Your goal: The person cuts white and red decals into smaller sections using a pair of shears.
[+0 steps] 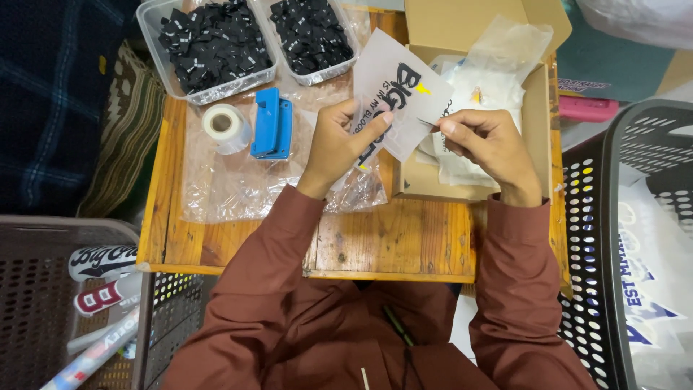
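Observation:
My left hand (338, 141) grips a translucent sheet (390, 83) printed with bold black lettering and a small yellow mark, held up over the wooden table (390, 238). My right hand (487, 141) pinches the sheet's right edge between thumb and forefinger. Both hands hover just in front of an open cardboard box (538, 108) holding more clear bags and white sheets (498, 54). Crinkled clear plastic (224, 180) lies under my left hand.
Two clear trays (155, 32) of small black pieces sit at the table's back. A tape roll (225, 126) and a blue tool (272, 124) lie left of my hands. Perforated baskets stand at left (43, 289) and right (603, 217), holding printed items.

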